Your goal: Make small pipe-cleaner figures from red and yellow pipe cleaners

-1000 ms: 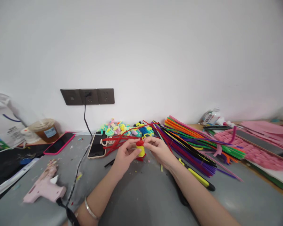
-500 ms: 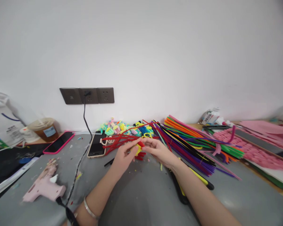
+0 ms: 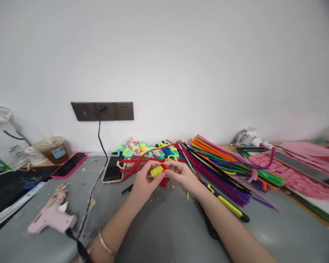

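Observation:
My left hand (image 3: 144,182) and my right hand (image 3: 182,175) meet above the grey table (image 3: 159,226) and both pinch a small coil of yellow and red pipe cleaner (image 3: 158,171). The coil lies sideways between my fingertips. Loose red pipe cleaners (image 3: 137,162) lie just behind my hands. A silver bangle (image 3: 104,244) is on my left wrist.
A big fan of coloured pipe cleaners (image 3: 222,160) lies to the right, with a yellow-and-black knife (image 3: 227,204) in front. A pink glue gun (image 3: 50,217) and its black cable are at left. Two phones (image 3: 68,165), (image 3: 112,171), a drink cup (image 3: 52,149), small coloured pieces (image 3: 137,148) and pink sheets (image 3: 298,171) lie about.
The yellow and red coil has been turned from upright to lying sideways between my fingers. Both hands stayed in nearly the same place.

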The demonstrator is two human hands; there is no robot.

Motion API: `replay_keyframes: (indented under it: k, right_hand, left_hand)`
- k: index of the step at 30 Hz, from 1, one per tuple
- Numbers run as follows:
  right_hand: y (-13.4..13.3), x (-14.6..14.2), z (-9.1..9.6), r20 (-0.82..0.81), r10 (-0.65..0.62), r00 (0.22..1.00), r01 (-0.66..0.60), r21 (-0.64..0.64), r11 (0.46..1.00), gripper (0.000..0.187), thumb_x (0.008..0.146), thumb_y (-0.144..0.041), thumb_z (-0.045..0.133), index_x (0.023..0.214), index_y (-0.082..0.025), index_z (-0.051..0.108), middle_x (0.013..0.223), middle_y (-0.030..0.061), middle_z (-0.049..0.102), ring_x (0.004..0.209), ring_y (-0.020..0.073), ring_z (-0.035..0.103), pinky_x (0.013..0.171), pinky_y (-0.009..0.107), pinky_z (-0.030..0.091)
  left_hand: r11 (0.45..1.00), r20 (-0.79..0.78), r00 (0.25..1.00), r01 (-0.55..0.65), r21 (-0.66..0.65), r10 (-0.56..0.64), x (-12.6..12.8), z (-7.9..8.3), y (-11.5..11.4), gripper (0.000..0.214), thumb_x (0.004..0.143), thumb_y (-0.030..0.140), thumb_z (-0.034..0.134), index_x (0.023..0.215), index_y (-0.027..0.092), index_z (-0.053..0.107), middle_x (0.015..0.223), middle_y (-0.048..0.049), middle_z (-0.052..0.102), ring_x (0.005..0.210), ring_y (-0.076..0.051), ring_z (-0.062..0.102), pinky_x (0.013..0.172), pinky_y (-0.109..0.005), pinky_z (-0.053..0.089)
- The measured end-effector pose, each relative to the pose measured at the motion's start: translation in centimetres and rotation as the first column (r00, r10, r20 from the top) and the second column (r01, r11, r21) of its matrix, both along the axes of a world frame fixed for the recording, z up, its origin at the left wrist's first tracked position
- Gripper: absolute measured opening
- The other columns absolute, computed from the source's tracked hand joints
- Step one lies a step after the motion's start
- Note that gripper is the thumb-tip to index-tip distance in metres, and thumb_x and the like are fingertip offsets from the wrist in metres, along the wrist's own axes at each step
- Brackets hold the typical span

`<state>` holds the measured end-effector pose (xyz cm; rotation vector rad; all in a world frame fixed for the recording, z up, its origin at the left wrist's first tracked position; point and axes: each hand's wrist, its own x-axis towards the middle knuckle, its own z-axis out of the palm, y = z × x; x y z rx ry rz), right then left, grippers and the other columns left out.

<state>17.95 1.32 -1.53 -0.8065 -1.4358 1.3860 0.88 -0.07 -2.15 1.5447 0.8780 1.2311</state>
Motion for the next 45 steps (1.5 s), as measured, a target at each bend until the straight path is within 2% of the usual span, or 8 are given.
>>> replay_keyframes:
  k: [4, 8, 10, 15, 19, 30, 38, 45]
  right_hand:
    - [0.0, 0.0, -0.2, 0.062, -0.055, 0.997, 0.048, 0.104, 0.993, 0.03, 0.078, -0.042, 0.074, 0.093, -0.017, 0.069, 0.084, 0.0038, 0.071, 0.076, 0.0172, 0.066, 0.075, 0.03, 0.05]
    - [-0.1, -0.1, -0.6, 0.145, -0.168, 0.975, 0.126, 0.261, 0.957, 0.023, 0.08, -0.037, 0.071, 0.092, -0.017, 0.07, 0.084, 0.0044, 0.07, 0.077, 0.0181, 0.063, 0.075, 0.031, 0.049]
    - [-0.1, -0.2, -0.7, 0.146, -0.185, 0.972, 0.138, 0.284, 0.949, 0.021, 0.081, -0.036, 0.07, 0.093, -0.018, 0.07, 0.084, 0.0041, 0.07, 0.076, 0.018, 0.063, 0.075, 0.03, 0.049]
    - [-0.1, -0.4, -0.5, 0.046, -0.068, 0.997, 0.062, 0.118, 0.991, 0.027, 0.078, -0.04, 0.074, 0.093, -0.019, 0.067, 0.082, 0.0027, 0.069, 0.078, 0.0174, 0.065, 0.075, 0.03, 0.05]
    - [-0.1, -0.5, -0.3, -0.004, 0.017, 1.0, -0.016, 0.036, 0.999, 0.027, 0.078, -0.042, 0.074, 0.09, -0.019, 0.066, 0.081, 0.0016, 0.069, 0.079, 0.0164, 0.065, 0.076, 0.029, 0.05]
    - [-0.4, -0.5, 0.1, 0.047, 0.006, 0.999, -0.007, 0.013, 1.0, 0.032, 0.077, -0.048, 0.074, 0.088, -0.018, 0.066, 0.081, 0.0017, 0.069, 0.075, 0.0164, 0.064, 0.072, 0.028, 0.049]
    - [-0.7, -0.2, 0.7, 0.003, -0.004, 1.0, 0.004, 0.001, 1.0, 0.031, 0.077, -0.044, 0.076, 0.092, -0.018, 0.067, 0.083, 0.0018, 0.07, 0.076, 0.0152, 0.065, 0.075, 0.028, 0.05]
    - [-0.6, -0.1, 0.4, -0.038, 0.026, 0.999, -0.026, 0.005, 1.0, 0.03, 0.076, -0.041, 0.078, 0.09, -0.018, 0.064, 0.084, 0.0014, 0.067, 0.077, 0.0148, 0.062, 0.074, 0.027, 0.049]
  left_hand:
    - [0.999, 0.02, 1.0, -0.015, 0.028, 0.014, 0.0, 0.0, 0.0, 0.023, 0.085, 0.033, 0.065, 0.102, 0.019, 0.06, 0.098, -0.0047, 0.066, 0.084, -0.016, 0.062, 0.057, -0.019, 0.05]
    - [1.0, 0.022, 1.0, -0.014, 0.027, 0.013, 0.0, 0.0, 0.0, 0.021, 0.087, 0.033, 0.06, 0.101, 0.019, 0.061, 0.096, -0.0048, 0.066, 0.083, -0.016, 0.063, 0.058, -0.019, 0.051]
    - [0.999, 0.023, 1.0, -0.022, 0.028, 0.021, 0.1, 0.0, 0.1, 0.02, 0.086, 0.032, 0.06, 0.101, 0.019, 0.06, 0.095, -0.0046, 0.066, 0.083, -0.016, 0.063, 0.059, -0.02, 0.051]
    - [0.995, -0.002, 1.0, -0.03, 0.09, 0.031, 0.0, -0.2, 0.2, 0.025, 0.081, 0.026, 0.066, 0.104, 0.019, 0.059, 0.099, -0.0056, 0.066, 0.086, -0.017, 0.064, 0.069, -0.023, 0.054]
    - [0.976, -0.085, 0.991, -0.083, 0.201, 0.102, -0.3, 0.0, 0.3, 0.021, 0.08, 0.025, 0.068, 0.1, 0.019, 0.063, 0.097, -0.0065, 0.068, 0.088, -0.018, 0.066, 0.077, -0.026, 0.054]
    - [0.919, -0.226, 0.942, -0.157, 0.361, 0.25, -0.7, 0.7, 0.1, 0.017, 0.077, 0.019, 0.063, 0.094, 0.018, 0.064, 0.087, -0.005, 0.068, 0.078, -0.018, 0.065, 0.069, -0.025, 0.053]
    - [0.966, -0.155, 0.974, -0.13, 0.222, 0.167, -1.0, 0.4, 0.3, 0.019, 0.077, 0.025, 0.067, 0.094, 0.017, 0.064, 0.088, -0.0044, 0.069, 0.077, -0.017, 0.065, 0.07, -0.025, 0.052]
    - [0.925, -0.222, 0.954, -0.113, 0.362, 0.203, -1.2, 1.2, 0.0, 0.017, 0.076, 0.021, 0.069, 0.092, 0.019, 0.065, 0.086, -0.0033, 0.069, 0.078, -0.017, 0.064, 0.072, -0.026, 0.05]
